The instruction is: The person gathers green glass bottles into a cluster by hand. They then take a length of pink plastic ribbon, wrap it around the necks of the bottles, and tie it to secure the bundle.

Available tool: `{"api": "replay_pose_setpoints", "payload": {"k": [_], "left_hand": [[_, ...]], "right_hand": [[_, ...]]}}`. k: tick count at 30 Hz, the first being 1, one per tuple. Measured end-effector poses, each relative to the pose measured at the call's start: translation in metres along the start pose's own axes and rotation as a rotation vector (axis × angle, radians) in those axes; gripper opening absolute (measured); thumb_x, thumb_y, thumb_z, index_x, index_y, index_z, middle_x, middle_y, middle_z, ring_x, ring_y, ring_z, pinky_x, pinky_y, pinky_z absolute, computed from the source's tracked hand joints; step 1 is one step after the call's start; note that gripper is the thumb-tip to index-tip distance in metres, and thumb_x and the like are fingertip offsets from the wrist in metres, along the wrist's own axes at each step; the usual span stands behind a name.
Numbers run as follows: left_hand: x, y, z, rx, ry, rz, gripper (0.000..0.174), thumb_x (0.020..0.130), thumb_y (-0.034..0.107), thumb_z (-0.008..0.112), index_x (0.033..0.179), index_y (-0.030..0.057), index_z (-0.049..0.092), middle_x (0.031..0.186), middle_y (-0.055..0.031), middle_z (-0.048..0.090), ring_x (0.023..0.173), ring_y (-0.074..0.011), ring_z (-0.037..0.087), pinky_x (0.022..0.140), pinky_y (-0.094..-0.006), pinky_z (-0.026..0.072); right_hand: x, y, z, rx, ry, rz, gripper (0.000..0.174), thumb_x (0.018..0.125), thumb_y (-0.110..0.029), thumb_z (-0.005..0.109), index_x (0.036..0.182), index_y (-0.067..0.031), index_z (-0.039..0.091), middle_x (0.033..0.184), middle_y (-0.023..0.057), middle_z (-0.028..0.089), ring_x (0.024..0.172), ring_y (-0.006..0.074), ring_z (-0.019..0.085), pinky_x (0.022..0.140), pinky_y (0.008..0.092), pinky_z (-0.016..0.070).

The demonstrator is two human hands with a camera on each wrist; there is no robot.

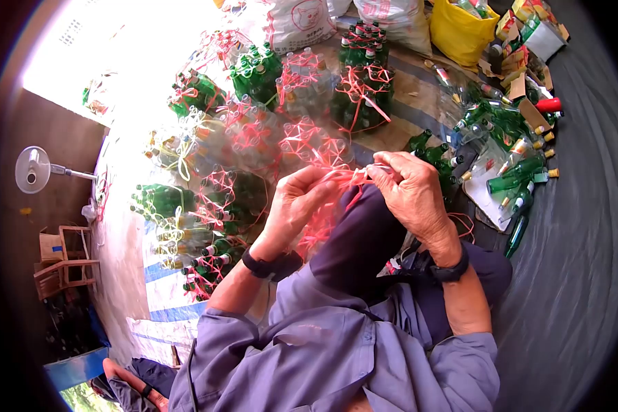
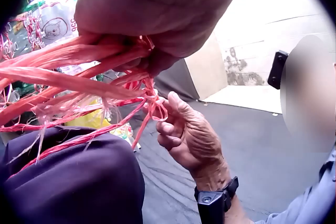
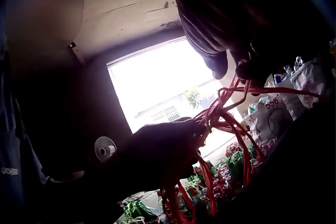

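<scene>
A bundle of red plastic twine [image 1: 343,180] stretches between the two hands, over the raised knee. My left hand [image 1: 292,206] grips the bundle, its strands running through the curled fingers. On the other side my right hand [image 1: 417,199] pinches the end of the twine between thumb and fingers. A small knot with a loop [image 2: 153,100] shows in the left wrist view, just below the left hand [image 2: 157,11] and at the right hand's fingertips. Loose red strands [image 3: 210,182] dangle below the left hand in the right wrist view.
Bundles of bottles [image 1: 254,75] bound with red and yellow twine stand at front and left. Loose green bottles [image 1: 522,168] lie on the right beside a yellow bag [image 1: 462,31]. White sacks [image 1: 299,24] stand at the back; a fan [image 1: 33,169] is far left. Another person's arm [image 1: 134,384] shows lower left.
</scene>
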State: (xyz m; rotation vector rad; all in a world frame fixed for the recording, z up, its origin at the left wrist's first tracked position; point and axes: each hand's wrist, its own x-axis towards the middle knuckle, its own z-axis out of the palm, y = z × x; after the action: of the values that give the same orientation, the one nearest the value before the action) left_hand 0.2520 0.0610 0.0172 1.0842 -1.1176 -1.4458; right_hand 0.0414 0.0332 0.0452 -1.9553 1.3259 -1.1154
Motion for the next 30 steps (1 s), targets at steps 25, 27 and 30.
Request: {"api": "replay_pose_setpoints", "payload": {"k": [25, 27, 30], "left_hand": [[0.005, -0.027, -0.027, 0.076, 0.013, 0.039, 0.02, 0.098, 0.015, 0.064, 0.107, -0.0036, 0.068, 0.083, -0.0013, 0.07, 0.072, -0.0031, 0.06, 0.064, -0.0197, 0.0484], [0.004, -0.026, -0.029, 0.081, 0.012, 0.019, 0.021, 0.099, 0.015, 0.064, 0.108, -0.0036, 0.068, 0.083, -0.0019, 0.07, 0.071, -0.0034, 0.06, 0.063, -0.0198, 0.0489], [0.004, -0.023, -0.031, 0.071, 0.028, 0.027, 0.021, 0.1, 0.015, 0.063, 0.108, -0.0031, 0.067, 0.082, -0.0016, 0.069, 0.069, -0.0033, 0.059, 0.062, -0.0196, 0.0483]], "right_hand": [[-0.013, 0.023, 0.029, 0.273, -0.172, 0.296, 0.013, 0.089, -0.007, 0.068, 0.096, 0.0045, 0.07, 0.083, 0.0106, 0.073, 0.078, 0.0118, 0.068, 0.069, 0.0279, 0.0542], [-0.014, 0.023, 0.029, 0.312, -0.205, 0.351, 0.014, 0.09, -0.007, 0.068, 0.096, 0.0048, 0.07, 0.082, 0.0096, 0.072, 0.079, 0.0114, 0.068, 0.07, 0.0277, 0.0542], [-0.016, 0.028, 0.031, 0.449, -0.145, 0.31, 0.019, 0.091, -0.009, 0.068, 0.103, 0.0061, 0.068, 0.087, 0.0092, 0.073, 0.081, 0.0117, 0.068, 0.073, 0.0268, 0.0543]]}}
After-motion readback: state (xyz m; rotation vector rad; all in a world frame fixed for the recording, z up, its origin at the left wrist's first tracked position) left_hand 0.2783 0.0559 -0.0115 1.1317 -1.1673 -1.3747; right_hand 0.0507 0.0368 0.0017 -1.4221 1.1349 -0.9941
